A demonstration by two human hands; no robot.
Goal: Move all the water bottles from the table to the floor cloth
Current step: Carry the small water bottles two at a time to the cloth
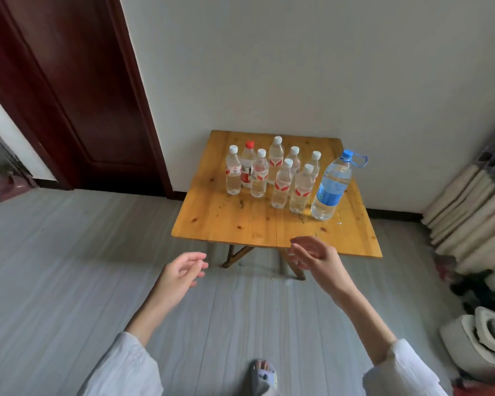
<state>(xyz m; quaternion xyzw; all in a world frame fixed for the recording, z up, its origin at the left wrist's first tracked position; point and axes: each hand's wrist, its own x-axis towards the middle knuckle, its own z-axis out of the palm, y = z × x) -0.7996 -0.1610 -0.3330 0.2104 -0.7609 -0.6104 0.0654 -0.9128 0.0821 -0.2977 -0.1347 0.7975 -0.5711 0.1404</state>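
At the bottom centre of the frame we note a slippered foot [265,374] on the grey plank floor [69,267]. Both forearms rise from white sleeves [126,367] toward mid-frame. Our left hand [183,270] hovers over the floor, left of centre, palm turned inward, fingers loosely spread and holding nothing. Our right hand [312,254] is raised just before the near edge of the wooden folding table [240,221], fingers apart and slightly curled, also empty.

Beyond, on the tabletop, stand all the bottles, upright. Nearest, at right, is the large blue-capped water bottle [333,185] with a carry loop. Left of it cluster seven small white-capped water bottles [282,184] and, at the rear left, one red-capped bottle [247,164]. Farther back we record a white wall [297,67] and, upper left, a dark red door [77,81].
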